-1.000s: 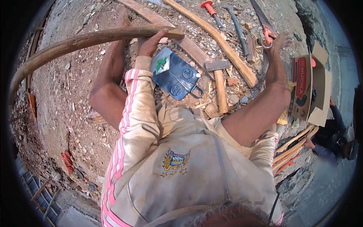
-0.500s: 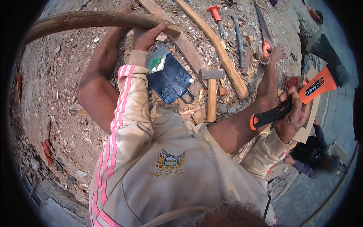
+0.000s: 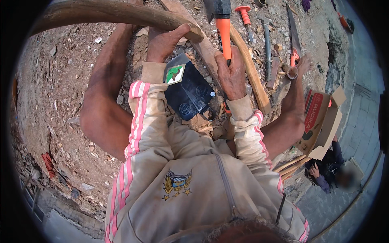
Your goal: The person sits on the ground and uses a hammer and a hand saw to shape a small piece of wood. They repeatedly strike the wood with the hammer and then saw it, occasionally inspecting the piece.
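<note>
Raised since the earlier frame, the hatchet (image 3: 222, 28) now stands upright in the closed right hand (image 3: 231, 75), while the left hand (image 3: 162, 40) grips the curved branch (image 3: 113, 14) on the ground.

One hatchet (image 3: 222, 24), one handsaw (image 3: 293, 40), one cardboard box (image 3: 324, 121), two hands.

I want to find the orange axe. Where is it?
In the head view, top middle: the right hand grips the orange-handled axe, its head raised beside the curved wooden pole under the left hand.
</note>
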Available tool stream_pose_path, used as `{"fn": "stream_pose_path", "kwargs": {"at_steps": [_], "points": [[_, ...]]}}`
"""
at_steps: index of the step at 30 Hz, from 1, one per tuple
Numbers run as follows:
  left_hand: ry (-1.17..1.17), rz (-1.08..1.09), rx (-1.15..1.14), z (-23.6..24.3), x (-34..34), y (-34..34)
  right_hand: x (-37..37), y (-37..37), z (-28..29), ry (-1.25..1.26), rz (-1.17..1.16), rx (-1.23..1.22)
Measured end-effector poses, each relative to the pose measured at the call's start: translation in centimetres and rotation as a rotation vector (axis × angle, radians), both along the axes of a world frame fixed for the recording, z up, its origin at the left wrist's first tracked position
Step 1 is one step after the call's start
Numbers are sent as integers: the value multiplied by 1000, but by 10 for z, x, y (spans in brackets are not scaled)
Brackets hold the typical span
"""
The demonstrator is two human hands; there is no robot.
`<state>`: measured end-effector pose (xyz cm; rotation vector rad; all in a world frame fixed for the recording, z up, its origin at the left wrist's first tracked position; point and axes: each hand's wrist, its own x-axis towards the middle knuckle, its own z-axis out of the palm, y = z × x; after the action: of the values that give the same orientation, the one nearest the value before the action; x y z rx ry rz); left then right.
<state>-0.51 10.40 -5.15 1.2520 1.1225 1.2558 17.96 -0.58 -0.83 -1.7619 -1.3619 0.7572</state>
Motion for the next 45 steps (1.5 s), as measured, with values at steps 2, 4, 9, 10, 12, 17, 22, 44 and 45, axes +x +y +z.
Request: {"fn": "stream_pose_path", "kwargs": {"at_steps": [2, 4, 9, 10, 12, 17, 22, 44, 45], "points": [[-38, -4, -10, -5, -2, 5, -8, 6, 3, -5, -21, 114], [-15, 7, 17, -8, -2, 10, -16, 9, 11, -33, -40, 148], [110, 48, 80, -5, 5, 7, -4, 5, -36, -123, 36, 12], [75, 51, 64, -5, 7, 7, -4, 5, -36, -97, 41, -10], [6, 49, 9, -4, 9, 3, -2, 8, -27, -96, 46, 40], [6, 4, -80, 5, 11, -1, -12, 9, -20, 21, -52, 189], [-106, 89, -95, 14, 18, -15, -5, 3, -26, -55, 37, 28], [-65, -42, -42, 11, 32, -24, -5, -4, 2, -2, -77, 67], [-65, -56, -35, 13, 32, -23, -8, -4, 5, 6, -83, 132]]}}
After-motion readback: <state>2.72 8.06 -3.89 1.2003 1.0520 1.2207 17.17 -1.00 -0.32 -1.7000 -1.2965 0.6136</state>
